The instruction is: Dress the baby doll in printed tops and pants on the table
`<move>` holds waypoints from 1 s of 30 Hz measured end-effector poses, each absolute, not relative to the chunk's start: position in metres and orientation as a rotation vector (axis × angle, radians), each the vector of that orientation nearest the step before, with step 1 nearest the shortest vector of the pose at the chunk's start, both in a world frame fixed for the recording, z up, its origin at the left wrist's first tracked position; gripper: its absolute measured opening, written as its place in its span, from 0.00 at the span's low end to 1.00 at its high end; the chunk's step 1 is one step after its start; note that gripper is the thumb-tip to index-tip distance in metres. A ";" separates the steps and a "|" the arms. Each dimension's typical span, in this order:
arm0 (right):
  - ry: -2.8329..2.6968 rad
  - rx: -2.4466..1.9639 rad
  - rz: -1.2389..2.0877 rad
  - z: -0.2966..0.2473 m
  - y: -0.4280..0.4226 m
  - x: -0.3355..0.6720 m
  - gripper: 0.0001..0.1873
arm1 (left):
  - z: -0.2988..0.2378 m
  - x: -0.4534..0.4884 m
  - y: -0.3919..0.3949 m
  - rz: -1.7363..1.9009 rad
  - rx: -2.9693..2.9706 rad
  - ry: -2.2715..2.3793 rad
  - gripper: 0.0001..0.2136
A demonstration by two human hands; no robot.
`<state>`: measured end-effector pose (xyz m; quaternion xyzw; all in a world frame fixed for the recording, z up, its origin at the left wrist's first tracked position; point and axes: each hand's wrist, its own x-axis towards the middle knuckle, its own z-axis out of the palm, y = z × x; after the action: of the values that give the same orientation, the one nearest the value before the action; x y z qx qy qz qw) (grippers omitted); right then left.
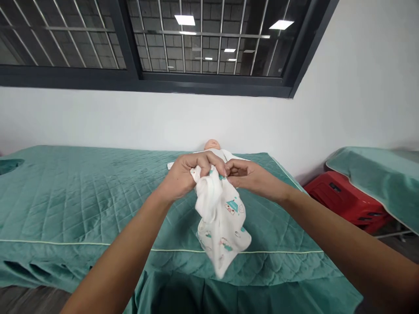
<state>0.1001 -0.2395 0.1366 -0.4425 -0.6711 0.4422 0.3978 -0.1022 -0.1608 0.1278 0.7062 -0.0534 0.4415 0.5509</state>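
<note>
A small white baby garment (225, 226) with teal and red house prints hangs bunched from my two hands, above the near part of the bed. My left hand (193, 172) is closed round the gathered cloth at its top. Beside it, my right hand (247, 176) pinches the garment's upper right edge between thumb and fingers. Behind the hands a baby doll (212, 144) in white clothing lies on the bed; its head shows, while most of its body is hidden by my hands.
A green quilted cover (98, 196) with pale piping spreads over the bed, which stands against a white wall. Above is a dark-framed window (209, 83) with metal bars. At the right, a red plastic case (343, 196) sits under another green cover (379, 174).
</note>
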 end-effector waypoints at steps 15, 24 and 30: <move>-1.807 -1.184 0.365 0.185 -0.255 0.085 0.13 | 0.152 -0.158 -0.144 1.079 1.621 0.035 0.17; -1.805 -0.985 0.807 0.213 -0.236 0.073 0.21 | 0.170 -0.102 -0.172 0.947 1.520 0.258 0.17; -2.037 -1.137 1.212 0.215 -0.249 0.093 0.21 | 0.170 -0.109 -0.171 0.891 1.332 0.189 0.17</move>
<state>0.0928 -0.2489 0.2151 -0.4184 -0.7495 0.4460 0.2535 -0.1087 -0.1707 0.1699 0.5959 0.0846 0.3989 0.6918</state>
